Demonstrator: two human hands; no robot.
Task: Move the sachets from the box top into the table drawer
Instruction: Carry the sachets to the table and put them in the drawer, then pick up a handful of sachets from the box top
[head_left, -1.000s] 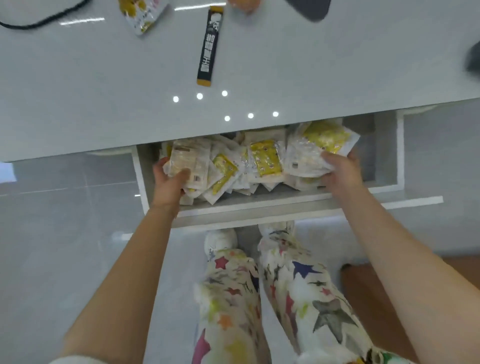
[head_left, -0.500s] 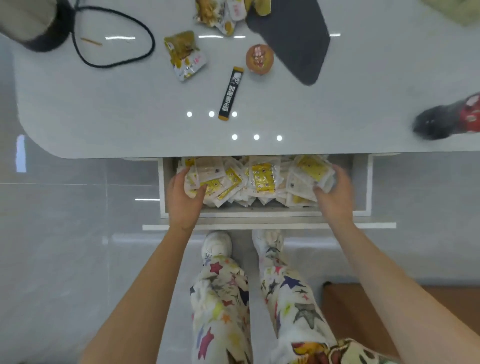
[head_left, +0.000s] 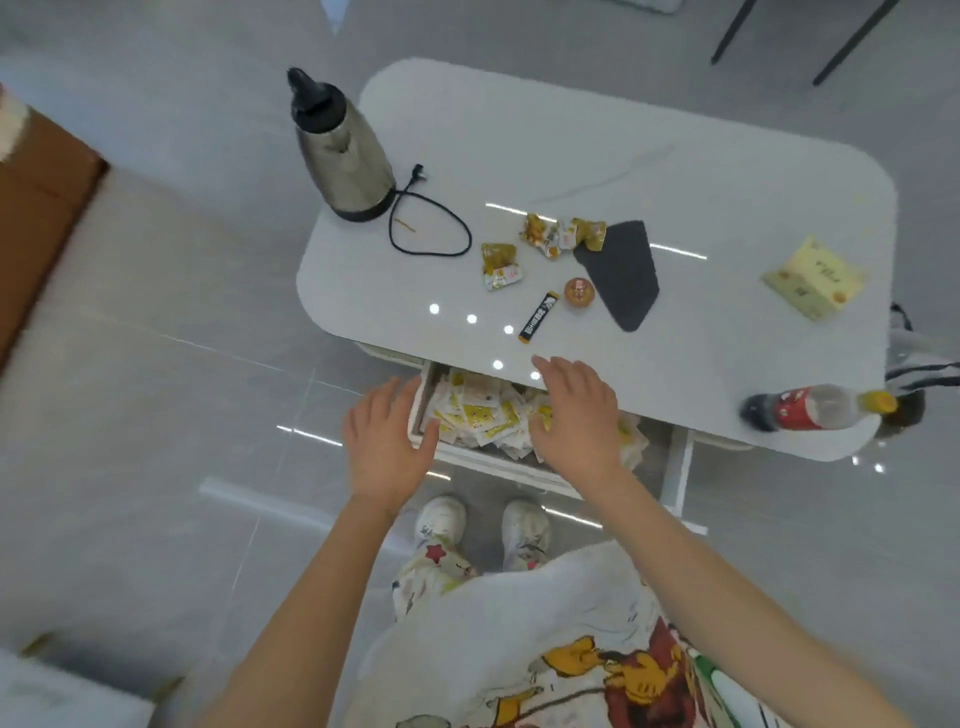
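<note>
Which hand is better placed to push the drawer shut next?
Probably the left hand: it is open beside the front corner of the drawer, outside it. The right hand is spread over the sachets inside.

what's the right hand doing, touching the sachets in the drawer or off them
Cannot tell. The head view shows the right hand open over the sachets in the drawer, hiding any contact or gap.
</note>
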